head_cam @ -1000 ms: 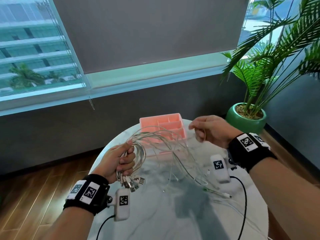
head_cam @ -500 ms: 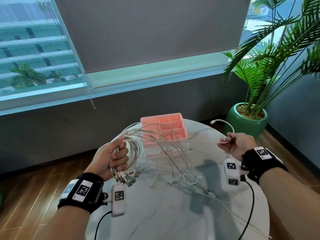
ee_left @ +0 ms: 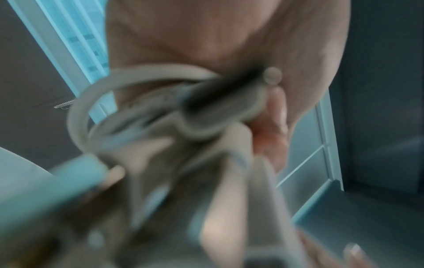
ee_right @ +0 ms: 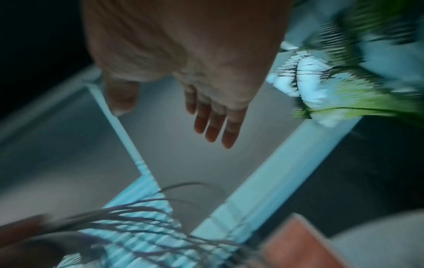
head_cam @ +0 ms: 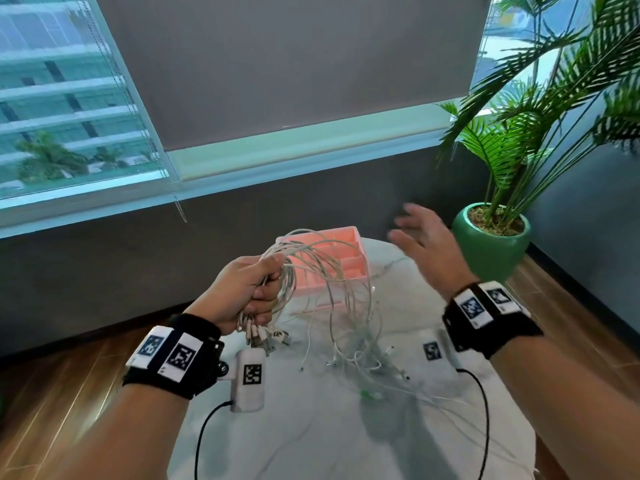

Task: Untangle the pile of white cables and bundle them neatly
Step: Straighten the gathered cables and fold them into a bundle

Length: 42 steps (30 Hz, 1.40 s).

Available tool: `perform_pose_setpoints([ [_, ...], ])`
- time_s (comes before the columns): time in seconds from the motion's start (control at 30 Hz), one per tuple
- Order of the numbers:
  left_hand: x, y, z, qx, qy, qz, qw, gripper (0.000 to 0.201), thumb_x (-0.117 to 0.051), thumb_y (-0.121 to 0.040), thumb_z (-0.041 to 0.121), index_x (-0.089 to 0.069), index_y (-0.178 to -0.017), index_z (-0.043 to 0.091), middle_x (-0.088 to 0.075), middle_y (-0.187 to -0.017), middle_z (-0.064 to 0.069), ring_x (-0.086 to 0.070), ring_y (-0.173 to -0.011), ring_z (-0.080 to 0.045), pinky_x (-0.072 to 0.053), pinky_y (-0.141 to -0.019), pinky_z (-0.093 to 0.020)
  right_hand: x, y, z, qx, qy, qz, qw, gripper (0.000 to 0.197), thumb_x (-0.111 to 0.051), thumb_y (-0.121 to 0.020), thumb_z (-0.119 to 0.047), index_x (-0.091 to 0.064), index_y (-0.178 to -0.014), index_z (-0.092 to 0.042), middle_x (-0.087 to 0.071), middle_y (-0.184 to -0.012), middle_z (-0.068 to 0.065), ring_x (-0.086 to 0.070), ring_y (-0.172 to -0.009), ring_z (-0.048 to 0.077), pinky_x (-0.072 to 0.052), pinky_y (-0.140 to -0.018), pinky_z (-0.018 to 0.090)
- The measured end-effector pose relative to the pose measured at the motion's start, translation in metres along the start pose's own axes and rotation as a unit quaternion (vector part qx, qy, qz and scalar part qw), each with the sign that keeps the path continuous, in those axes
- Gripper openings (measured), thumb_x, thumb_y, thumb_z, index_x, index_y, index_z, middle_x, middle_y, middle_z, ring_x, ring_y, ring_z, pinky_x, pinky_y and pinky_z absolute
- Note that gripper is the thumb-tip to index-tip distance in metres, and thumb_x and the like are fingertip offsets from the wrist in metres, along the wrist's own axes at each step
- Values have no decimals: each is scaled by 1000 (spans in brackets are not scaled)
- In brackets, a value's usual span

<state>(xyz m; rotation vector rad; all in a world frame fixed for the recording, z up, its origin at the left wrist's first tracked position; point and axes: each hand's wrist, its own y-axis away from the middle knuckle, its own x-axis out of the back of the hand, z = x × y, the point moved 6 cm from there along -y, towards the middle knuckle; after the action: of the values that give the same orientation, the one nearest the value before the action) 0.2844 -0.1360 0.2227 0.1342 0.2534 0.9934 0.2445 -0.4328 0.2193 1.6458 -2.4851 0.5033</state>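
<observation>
My left hand [head_cam: 254,292] grips a bunch of white cables [head_cam: 313,268] in its fist above the round white table [head_cam: 346,441]. Their plug ends [head_cam: 259,336] hang below the fist, and their loops arch to the right and trail down into a loose tangle [head_cam: 367,358] on the table. In the left wrist view the cable loops [ee_left: 146,110] and plugs fill the frame, blurred, with curled fingers [ee_left: 275,112] round them. My right hand [head_cam: 420,244] is raised at the right with straight, spread fingers [ee_right: 213,125], holding nothing.
A pink compartment tray [head_cam: 346,247] stands on the far side of the table behind the cable loops. A palm in a green pot [head_cam: 491,244] stands on the floor at the right. Thin cable ends trail toward the table's right edge [head_cam: 460,403].
My right hand has let go of the cable end it pinched and has risen, open, toward the tray. My left hand has lifted the bunch higher and closer to the tray.
</observation>
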Motion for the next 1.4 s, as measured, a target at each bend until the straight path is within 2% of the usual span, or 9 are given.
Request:
perform_pose_setpoints([
  [0.17,-22,3,13,0,-29,-50,998,37,-51,-104,31,-42,-71,15,-22,-51,-1,-20,-31,-9,-29,-39,-20,-94,26,-108,217,208,-289,909,101,-85,-71,-42,-26,-153,-37,-33,-157,-12,-31,-144,9,-25,-118,31],
  [0.23,-25,11,18,-9,-16,-79,997,36,-54,-102,30,-43,-72,14,-23,-50,0,-21,-31,-9,-31,-38,-20,-116,27,-107,245,222,-322,887,72,-83,-77,-29,-48,-140,-28,-56,-139,-5,-50,-128,10,-38,-109,28],
  [0.3,-24,21,21,-26,-4,-103,994,37,-56,-102,28,-42,-72,13,-24,-49,1,-22,-31,-8,-30,-38,-20,-126,20,-92,220,173,-326,903,26,-80,-82,-20,-64,-102,-24,-68,-94,-8,-64,-85,5,-50,-81,26],
  [0.4,-11,34,23,-38,42,-104,993,36,-55,-100,30,-42,-72,13,-24,-47,2,-22,-30,-7,-30,-39,-20,-130,10,-44,109,142,-327,928,16,-73,-88,-15,-59,-80,-15,-59,-68,-3,-64,-60,13,-56,-64,33],
  [0.67,20,53,18,-64,143,-83,984,37,-65,-94,39,-50,-69,15,-28,-44,8,-14,-32,-7,-30,-36,-18,-90,18,57,-11,151,-248,957,22,-65,-95,-20,-55,-76,-19,-57,-61,-2,-58,-55,15,-55,-66,41],
  [0.87,26,47,-1,-62,201,-91,973,44,-79,-84,44,-48,-73,15,-32,-44,9,-16,-33,-7,-33,-36,-19,-39,9,78,-55,169,-135,975,35,-66,-94,-38,-61,-70,-12,-58,-56,1,-52,-50,13,-43,-58,31],
  [1.07,23,37,-7,-68,278,-123,950,35,-65,-95,42,-53,-75,16,-26,-48,8,-18,-35,-9,-38,-37,-21,12,-17,19,84,255,9,963,44,-69,-90,-33,-44,-58,-15,-42,-50,-4,-39,-52,18,-35,-52,34],
  [1.17,12,34,1,-71,377,-231,894,43,-40,-109,42,-57,-86,11,-33,-54,4,-30,-40,-12,-40,-46,-27,-1,-6,25,88,330,-80,937,42,-60,-92,-48,-46,-61,-22,-49,-54,-3,-50,-56,23,-41,-56,35],
  [1.4,1,16,0,-122,328,10,937,42,-41,-103,44,-48,-70,20,-28,-44,9,-20,-31,-4,-31,-33,-19,-89,77,89,-103,320,-302,892,42,-45,-102,-46,-50,-70,-18,-55,-67,2,-55,-62,22,-42,-60,30],
])
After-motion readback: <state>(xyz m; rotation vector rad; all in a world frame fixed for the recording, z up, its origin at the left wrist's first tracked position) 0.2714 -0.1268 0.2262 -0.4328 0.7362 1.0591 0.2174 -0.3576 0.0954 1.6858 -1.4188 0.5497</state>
